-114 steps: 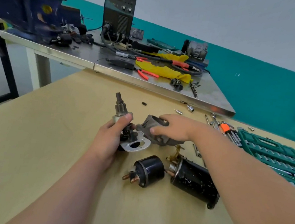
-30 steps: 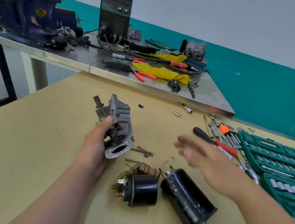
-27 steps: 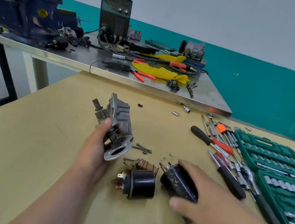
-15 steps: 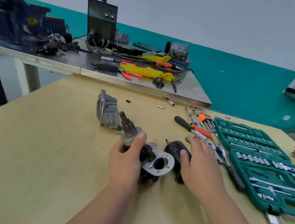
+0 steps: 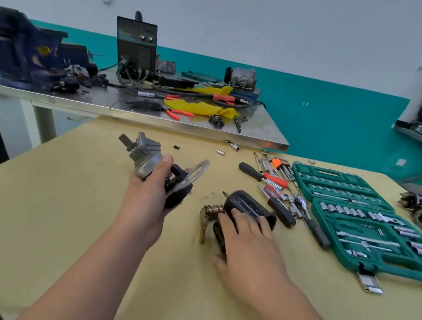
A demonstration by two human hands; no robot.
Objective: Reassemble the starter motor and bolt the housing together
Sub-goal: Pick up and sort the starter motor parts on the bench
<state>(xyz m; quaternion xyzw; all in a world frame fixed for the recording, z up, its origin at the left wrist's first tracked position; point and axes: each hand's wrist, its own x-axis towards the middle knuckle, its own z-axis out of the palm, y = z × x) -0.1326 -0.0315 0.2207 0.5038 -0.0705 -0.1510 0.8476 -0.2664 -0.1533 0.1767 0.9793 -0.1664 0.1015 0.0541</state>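
Drive end raised, motor body steadied for mating.
Left hand (image 5: 148,194) grips the drive-end assembly (image 5: 156,169) above mid-table; right hand (image 5: 245,240), fingers spread, presses the black motor body (image 5: 249,207) near the socket set (image 5: 366,219), probably aligning them.

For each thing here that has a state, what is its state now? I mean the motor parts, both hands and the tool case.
Left hand: closed around the drive-end assembly, lifted off the table.
Right hand: flat on the black motor body, not clearly gripping.
Black motor body: lying on its side, not joined to the assembly.
Socket set case: open, lying flat.
Red-handled screwdriver: lying unused.
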